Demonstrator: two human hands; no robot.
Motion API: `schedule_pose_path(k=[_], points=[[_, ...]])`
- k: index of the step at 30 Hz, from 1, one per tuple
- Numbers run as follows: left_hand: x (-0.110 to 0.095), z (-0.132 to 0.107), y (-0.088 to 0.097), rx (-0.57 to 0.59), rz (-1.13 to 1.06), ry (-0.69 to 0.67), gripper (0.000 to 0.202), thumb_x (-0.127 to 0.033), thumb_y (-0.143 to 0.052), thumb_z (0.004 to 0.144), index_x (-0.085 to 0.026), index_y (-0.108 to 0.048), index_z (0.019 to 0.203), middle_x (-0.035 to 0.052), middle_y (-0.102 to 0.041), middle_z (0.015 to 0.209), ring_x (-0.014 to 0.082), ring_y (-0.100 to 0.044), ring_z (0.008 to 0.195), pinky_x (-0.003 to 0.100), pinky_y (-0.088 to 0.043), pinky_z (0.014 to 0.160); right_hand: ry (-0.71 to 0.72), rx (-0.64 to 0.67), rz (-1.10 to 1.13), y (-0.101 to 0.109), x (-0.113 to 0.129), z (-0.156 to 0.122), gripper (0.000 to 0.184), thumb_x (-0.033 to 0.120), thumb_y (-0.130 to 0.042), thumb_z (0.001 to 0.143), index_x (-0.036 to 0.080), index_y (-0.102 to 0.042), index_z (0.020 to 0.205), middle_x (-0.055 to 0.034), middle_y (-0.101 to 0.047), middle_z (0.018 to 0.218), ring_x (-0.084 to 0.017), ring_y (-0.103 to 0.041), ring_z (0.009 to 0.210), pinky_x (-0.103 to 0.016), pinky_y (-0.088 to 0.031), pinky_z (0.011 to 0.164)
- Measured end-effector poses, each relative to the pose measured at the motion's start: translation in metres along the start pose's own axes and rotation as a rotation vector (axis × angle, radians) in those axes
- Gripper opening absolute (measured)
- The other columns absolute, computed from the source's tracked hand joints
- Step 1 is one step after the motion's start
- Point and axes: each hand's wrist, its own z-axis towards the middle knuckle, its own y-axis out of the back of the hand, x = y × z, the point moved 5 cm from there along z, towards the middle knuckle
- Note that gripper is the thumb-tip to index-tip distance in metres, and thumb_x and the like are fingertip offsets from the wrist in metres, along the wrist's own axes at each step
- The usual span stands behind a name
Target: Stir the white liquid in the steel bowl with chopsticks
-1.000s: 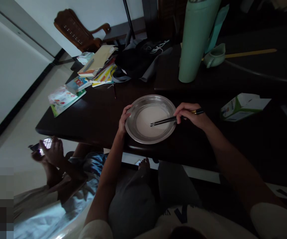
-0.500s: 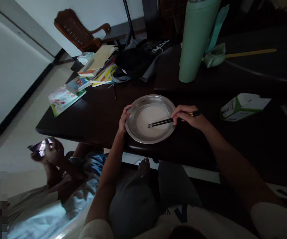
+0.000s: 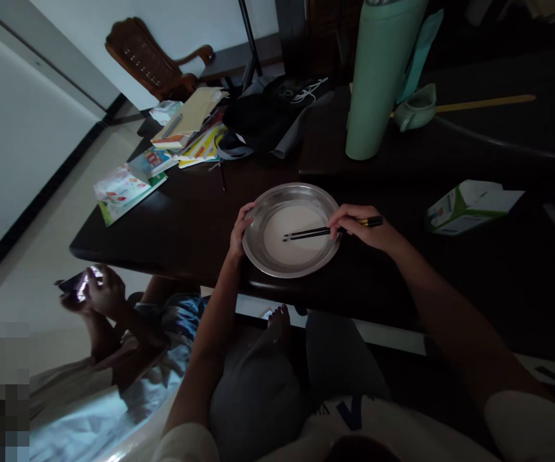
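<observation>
A shallow round metal plate (image 3: 258, 247) holding a thin white liquid sits near the front edge of a dark table (image 3: 185, 224). My left hand (image 3: 239, 230) grips the plate's left rim, thumb over the edge. My right hand (image 3: 361, 226) is closed on a pair of black chopsticks (image 3: 308, 233) at the plate's right rim. Their tips lie over the white liquid near the middle of the plate.
A tall mint-green flask (image 3: 378, 77) and a small green cup (image 3: 414, 108) stand behind the plate. A green-and-white carton (image 3: 469, 204) lies to the right. Books (image 3: 128, 186) and dark cloth clutter the far left. Another person sits at lower left with a phone (image 3: 81, 282).
My right hand has shifted left and slightly up, sweeping the chopstick tips across the liquid toward the plate's left side. My left hand stays on the rim.
</observation>
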Motion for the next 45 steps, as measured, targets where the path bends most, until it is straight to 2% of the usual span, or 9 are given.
schedule_pose_path(k=[3,7,10,14,21,28,36,41,45], points=[[0.0,0.0,0.0,0.009,0.005,-0.004,0.041,-0.044,-0.064,0.082,-0.028,-0.063,0.119,0.0033,-0.063,0.125,0.027,-0.059,0.116,0.039,-0.046,0.1,0.003,-0.05,-0.03,0.003,0.001,0.0,0.018,0.017,-0.053,0.091,0.02,-0.071,0.087,-0.0011,-0.073,0.073,-0.014,-0.067,0.069,-0.028,-0.048,0.063],[-0.001,0.0,0.0,0.028,0.014,-0.017,0.04,-0.045,-0.063,0.084,-0.028,-0.061,0.12,0.0044,-0.063,0.123,0.0282,-0.06,0.115,0.041,-0.047,0.099,0.002,-0.109,-0.002,0.012,0.003,-0.001,0.02,0.013,-0.052,0.089,0.02,-0.069,0.082,0.0009,-0.067,0.061,-0.012,-0.061,0.058,-0.026,-0.043,0.054],[-0.001,0.0,0.0,0.016,0.019,-0.014,0.04,-0.045,-0.063,0.084,-0.027,-0.062,0.119,0.0045,-0.063,0.124,0.0281,-0.061,0.115,0.041,-0.048,0.098,-0.002,-0.057,0.027,0.008,0.003,-0.002,0.02,0.013,-0.051,0.089,0.019,-0.069,0.082,0.0013,-0.066,0.059,-0.011,-0.059,0.055,-0.025,-0.039,0.05],[-0.003,-0.002,-0.001,-0.022,0.009,0.011,0.041,-0.045,-0.064,0.082,-0.027,-0.064,0.118,0.0043,-0.064,0.124,0.0277,-0.061,0.114,0.039,-0.05,0.096,-0.003,0.023,-0.005,-0.003,0.001,0.0,0.018,0.016,-0.052,0.091,0.02,-0.07,0.087,-0.001,-0.072,0.071,-0.013,-0.066,0.068,-0.027,-0.046,0.06],[-0.003,-0.002,-0.002,-0.004,0.038,0.004,0.042,-0.047,-0.062,0.083,-0.027,-0.061,0.12,0.0046,-0.063,0.124,0.028,-0.06,0.115,0.04,-0.048,0.099,0.001,-0.1,-0.008,0.012,0.002,-0.001,0.019,0.014,-0.053,0.089,0.019,-0.069,0.082,0.0007,-0.068,0.061,-0.013,-0.062,0.059,-0.026,-0.044,0.055],[-0.003,-0.002,-0.001,-0.017,0.03,0.014,0.042,-0.047,-0.064,0.082,-0.027,-0.063,0.119,0.0032,-0.063,0.125,0.0269,-0.06,0.114,0.04,-0.048,0.1,-0.001,0.033,-0.006,-0.003,0.002,0.0,0.018,0.017,-0.053,0.092,0.019,-0.07,0.087,-0.0015,-0.073,0.073,-0.014,-0.067,0.07,-0.028,-0.048,0.063],[-0.002,-0.003,-0.002,-0.014,0.003,0.011,0.041,-0.045,-0.064,0.082,-0.028,-0.063,0.12,0.004,-0.064,0.125,0.0269,-0.061,0.113,0.04,-0.049,0.098,-0.022,-0.086,0.014,0.01,0.003,-0.001,0.02,0.013,-0.052,0.088,0.02,-0.069,0.08,0.0017,-0.066,0.058,-0.012,-0.059,0.055,-0.026,-0.041,0.052],[-0.002,-0.001,-0.001,-0.012,0.011,-0.001,0.044,-0.049,-0.066,0.08,-0.028,-0.063,0.118,0.0042,-0.064,0.126,0.0279,-0.06,0.115,0.04,-0.049,0.099,-0.018,0.016,0.009,-0.003,0.002,0.0,0.017,0.018,-0.054,0.09,0.02,-0.07,0.085,-0.0007,-0.072,0.071,-0.014,-0.067,0.069,-0.029,-0.049,0.064],[-0.005,-0.001,-0.002,-0.027,0.023,-0.004,0.041,-0.047,-0.066,0.08,-0.027,-0.065,0.116,0.004,-0.064,0.126,0.0283,-0.058,0.118,0.04,-0.048,0.1,-0.002,-0.058,-0.043,0.004,0.003,0.0,0.019,0.017,-0.053,0.091,0.021,-0.071,0.087,-0.001,-0.073,0.072,-0.014,-0.067,0.071,-0.03,-0.05,0.068]])
